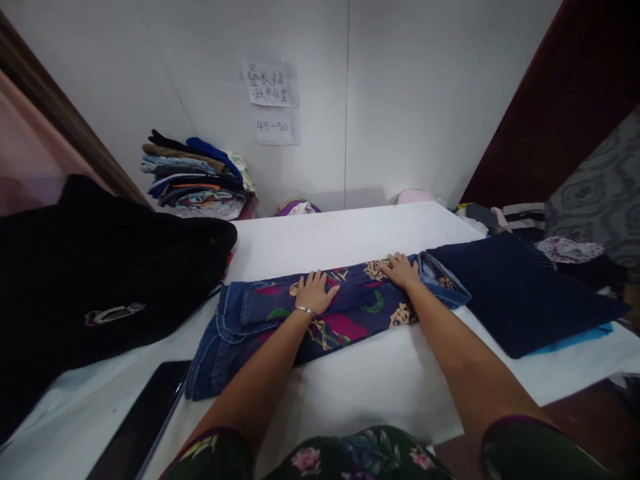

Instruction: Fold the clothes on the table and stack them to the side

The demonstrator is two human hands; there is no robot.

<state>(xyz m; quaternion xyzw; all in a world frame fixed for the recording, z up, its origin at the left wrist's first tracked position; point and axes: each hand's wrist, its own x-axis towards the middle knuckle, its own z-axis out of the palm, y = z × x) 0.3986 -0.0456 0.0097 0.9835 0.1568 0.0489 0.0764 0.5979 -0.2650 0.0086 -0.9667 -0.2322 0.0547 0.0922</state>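
Observation:
A folded denim garment (360,300) with a printed pattern in purple, magenta, green and tan lies lengthwise across the white table in front of me. My left hand (315,293) rests flat on its middle, fingers spread, with a bracelet at the wrist. Near its right end my right hand (401,272) presses on the upper edge, fingers apart. Plain blue denim shows at the left end, and a denim collar or cuff opening at the right end. Neither hand grips the cloth.
A black garment (110,267) covers the table's left side, above a dark flat panel (145,420). Folded clothes (195,177) are stacked at the back left. A navy folded cloth (520,293) lies on the right, over something bright blue. Paper signs (273,83) hang on the wall.

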